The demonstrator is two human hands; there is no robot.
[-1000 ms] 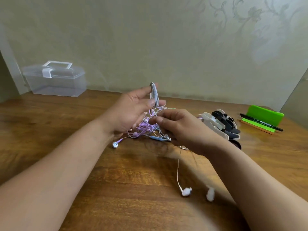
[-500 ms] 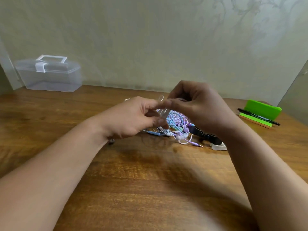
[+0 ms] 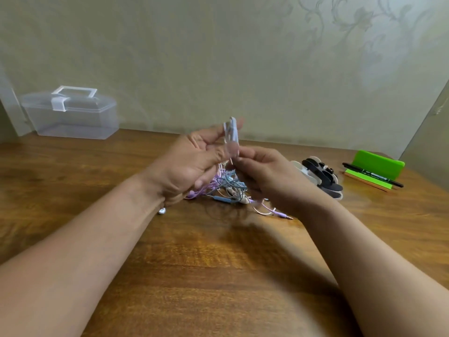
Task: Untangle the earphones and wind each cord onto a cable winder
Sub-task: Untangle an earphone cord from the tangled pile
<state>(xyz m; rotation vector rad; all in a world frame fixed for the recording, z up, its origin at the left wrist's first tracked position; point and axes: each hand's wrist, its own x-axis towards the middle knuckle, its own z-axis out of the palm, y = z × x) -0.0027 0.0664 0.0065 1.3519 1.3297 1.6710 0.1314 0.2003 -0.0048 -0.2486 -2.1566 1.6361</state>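
As the right hand (image 3: 272,181), pinching the thin white cord (image 3: 232,162), has dropped under the pale flat plastic winder (image 3: 232,133) gripped upright by the left hand (image 3: 187,166), one more turn seems finished

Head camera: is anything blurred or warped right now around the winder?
Head view: motion blur smears the winder in the left hand and the cord pinched by the right hand; head view, soft arm shadows lie on the table; head view, the wide lens bows the table's far edge.
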